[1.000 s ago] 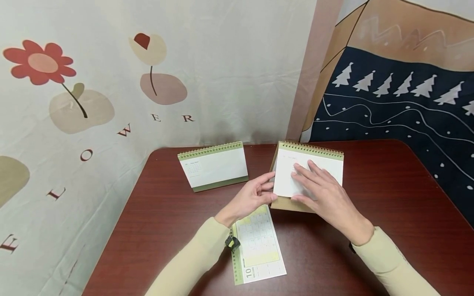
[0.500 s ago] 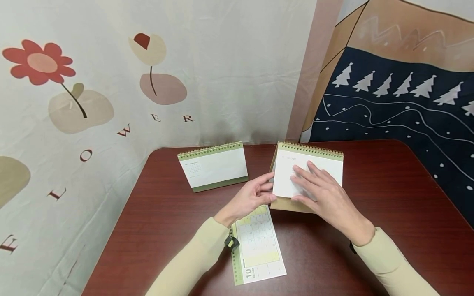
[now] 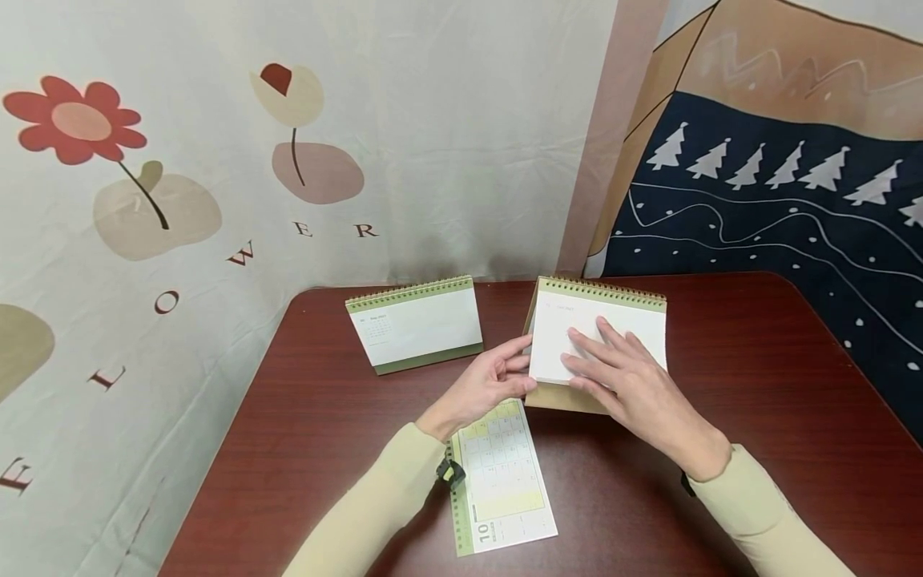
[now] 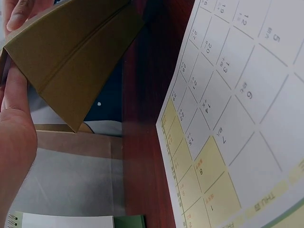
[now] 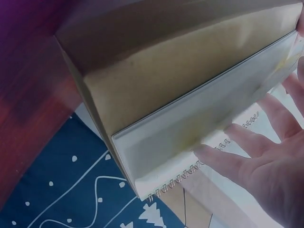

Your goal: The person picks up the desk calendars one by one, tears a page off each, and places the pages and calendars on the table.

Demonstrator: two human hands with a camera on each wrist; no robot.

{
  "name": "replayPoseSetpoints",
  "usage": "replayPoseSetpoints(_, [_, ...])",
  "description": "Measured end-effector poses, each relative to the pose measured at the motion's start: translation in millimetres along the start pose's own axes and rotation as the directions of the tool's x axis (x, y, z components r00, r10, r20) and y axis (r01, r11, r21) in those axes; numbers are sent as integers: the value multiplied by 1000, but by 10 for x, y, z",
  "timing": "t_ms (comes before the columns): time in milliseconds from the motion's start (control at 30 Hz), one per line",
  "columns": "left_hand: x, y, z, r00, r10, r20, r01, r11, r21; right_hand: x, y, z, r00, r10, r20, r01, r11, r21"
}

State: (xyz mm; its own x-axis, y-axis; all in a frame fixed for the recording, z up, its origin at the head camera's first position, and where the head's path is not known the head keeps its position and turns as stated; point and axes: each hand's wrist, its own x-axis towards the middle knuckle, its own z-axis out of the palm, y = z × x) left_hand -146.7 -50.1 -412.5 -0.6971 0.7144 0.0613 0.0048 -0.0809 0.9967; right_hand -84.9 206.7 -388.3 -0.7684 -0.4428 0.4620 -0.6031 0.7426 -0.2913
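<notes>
A desk calendar [image 3: 551,332] with a green spiral-bound top stands near the table's back edge, its white pages lying over a kraft-board base [image 3: 566,397]. At its left side my left hand [image 3: 481,391] grips the edge, thumb near the lower corner. My right hand [image 3: 634,389] rests on the front page with fingers spread and nearly straight. From the left wrist, the folded brown stand [image 4: 76,57] shows beside the hand. The right wrist view has the fingers over the pages [image 5: 156,142], below the spiral coil. Part of the front page is hidden by the right hand.
A second desk calendar [image 3: 425,328] stands upright to the left. A loose calendar sheet [image 3: 508,481], printed with a 10, lies flat on the brown table [image 3: 303,449] by the left forearm. Printed cloths [image 3: 461,144] hang behind and at the right.
The calendar has shifted very slightly left with both hands. My right fingers have slid a little to the left across the page. The other calendar and loose sheet have stayed put.
</notes>
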Motion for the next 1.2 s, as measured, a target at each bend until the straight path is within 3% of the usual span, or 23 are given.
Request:
replayPoseSetpoints(267, [-7, 12, 5, 1000, 4, -27, -3, 1000, 20, -5, -25, -11, 1000, 9, -2, -9, 999, 42])
replayPoseSetpoints(467, [-9, -1, -2, 999, 5, -33, -4, 1000, 26, 28, -52, 11, 993, -14, -115, 17, 1000, 25])
replayPoseSetpoints(733, [-2, -3, 2, 999, 11, -30, -10, 1000, 23, 52, -68, 33, 966, 33, -257, -10, 996, 89])
replayPoseSetpoints(900, [2, 13, 30, 994, -22, -103, 25, 999, 24, 61, -53, 55, 954, 45, -296, -10, 993, 120])
replayPoseSetpoints(1100, [29, 17, 76, 967, -67, -246, 73, 997, 15, 70, -50, 75, 931, 49, -362, -6, 993, 121])
replayPoseSetpoints(1200, [44, 21, 88, 957, -79, -279, 85, 996, 11, 62, -45, 82, 921, 65, -384, -20, 993, 119])
